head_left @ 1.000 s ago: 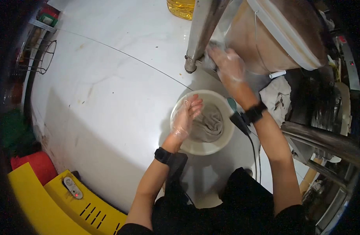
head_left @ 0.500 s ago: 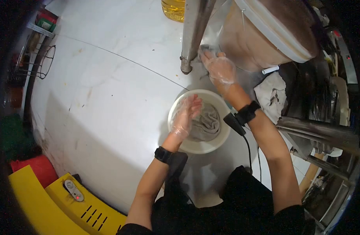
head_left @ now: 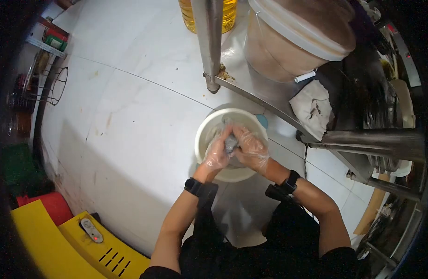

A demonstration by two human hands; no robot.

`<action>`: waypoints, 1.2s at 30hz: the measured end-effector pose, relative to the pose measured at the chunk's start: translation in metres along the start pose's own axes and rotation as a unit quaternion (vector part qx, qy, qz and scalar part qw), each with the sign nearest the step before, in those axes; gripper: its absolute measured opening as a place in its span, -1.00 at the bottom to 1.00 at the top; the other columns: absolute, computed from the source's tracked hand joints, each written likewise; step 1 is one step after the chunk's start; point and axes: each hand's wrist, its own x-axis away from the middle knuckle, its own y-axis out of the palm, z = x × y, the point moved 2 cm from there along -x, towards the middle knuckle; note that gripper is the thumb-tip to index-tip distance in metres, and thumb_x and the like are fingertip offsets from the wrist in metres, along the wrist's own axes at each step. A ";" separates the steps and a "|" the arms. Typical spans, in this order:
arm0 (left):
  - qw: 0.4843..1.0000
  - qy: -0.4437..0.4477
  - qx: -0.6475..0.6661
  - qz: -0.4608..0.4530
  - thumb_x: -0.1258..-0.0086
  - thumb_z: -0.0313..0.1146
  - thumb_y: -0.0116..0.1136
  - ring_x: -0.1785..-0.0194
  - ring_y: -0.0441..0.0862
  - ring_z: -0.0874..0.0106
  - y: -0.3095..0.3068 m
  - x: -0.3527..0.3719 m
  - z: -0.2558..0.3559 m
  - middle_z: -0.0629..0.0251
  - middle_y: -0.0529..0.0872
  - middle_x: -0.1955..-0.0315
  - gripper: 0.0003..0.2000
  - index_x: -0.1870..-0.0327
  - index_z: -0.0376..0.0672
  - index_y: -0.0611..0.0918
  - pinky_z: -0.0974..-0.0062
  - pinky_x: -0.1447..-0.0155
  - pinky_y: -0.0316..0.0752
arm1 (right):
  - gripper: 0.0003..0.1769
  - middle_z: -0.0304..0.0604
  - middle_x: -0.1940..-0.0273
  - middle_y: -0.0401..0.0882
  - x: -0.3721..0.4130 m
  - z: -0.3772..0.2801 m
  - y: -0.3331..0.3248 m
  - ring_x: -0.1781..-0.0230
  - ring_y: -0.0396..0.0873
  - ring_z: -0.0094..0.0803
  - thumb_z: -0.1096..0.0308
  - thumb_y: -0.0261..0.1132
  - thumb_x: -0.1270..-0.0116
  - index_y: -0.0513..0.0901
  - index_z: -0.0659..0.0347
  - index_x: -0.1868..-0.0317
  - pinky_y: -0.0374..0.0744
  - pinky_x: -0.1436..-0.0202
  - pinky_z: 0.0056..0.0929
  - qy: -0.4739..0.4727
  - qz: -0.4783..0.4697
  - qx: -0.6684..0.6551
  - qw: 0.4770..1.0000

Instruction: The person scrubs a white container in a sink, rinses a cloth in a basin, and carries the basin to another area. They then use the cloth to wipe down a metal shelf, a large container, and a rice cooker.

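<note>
Plainly, neither hand has far to reach from where I'm standing: the grey ribbed cloth is bunched right between the left hand and the right hand, over the pale basin. It lies on the inner side of each palm, to the right of the left hand and to the left of the right one, so neither is clearly nearer. Both hands, in thin clear gloves, are closed in around it, fingers angled forward and inward; how tightly they squeeze, I can't tell. The part that shows looks a little longer away from the person than across, roughly in line with the gap between the palms. Its ends are tucked behind fingers and plastic, so I can't say which end leads. Ahead and to the person's right, beyond the basin, runs the edge of a metal shelf, with a lidded bucket and a crumpled white rag on it, well apart from the hands.
</note>
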 end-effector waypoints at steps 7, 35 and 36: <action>0.997 -0.018 0.023 0.076 -0.43 -0.29 0.00 -0.14 0.49 0.40 -0.001 0.003 -0.007 0.31 0.48 -0.16 -0.55 -0.33 -0.01 0.27 0.42 -0.05 0.51 | -0.23 0.16 -0.18 0.38 0.010 -0.003 -0.033 -0.15 0.43 -0.03 0.22 0.29 -0.11 0.25 0.22 -0.33 0.42 -0.21 -0.29 0.014 0.006 -0.165 0.986; 0.592 0.196 -0.765 -0.161 -0.34 -0.25 -0.10 -0.10 0.46 -0.05 -0.022 -0.048 -0.037 -0.11 0.52 -0.08 -0.62 -0.10 -0.21 0.52 0.06 -0.26 0.26 | -0.62 -0.09 0.12 0.61 0.112 -0.012 -0.180 0.05 0.56 -0.22 0.08 0.11 -0.33 0.54 0.13 -0.03 0.47 -0.05 -0.31 0.115 -0.275 -0.055 0.953; 0.588 0.195 -0.765 -0.173 -0.34 -0.25 -0.10 -0.10 0.46 -0.05 -0.036 -0.056 -0.042 -0.11 0.52 -0.08 -0.62 -0.10 -0.21 0.52 0.06 -0.26 0.26 | -0.62 -0.10 0.12 0.62 0.121 -0.013 -0.184 0.06 0.57 -0.23 0.09 0.12 -0.33 0.55 0.13 -0.02 0.48 -0.04 -0.32 0.119 -0.275 -0.085 0.950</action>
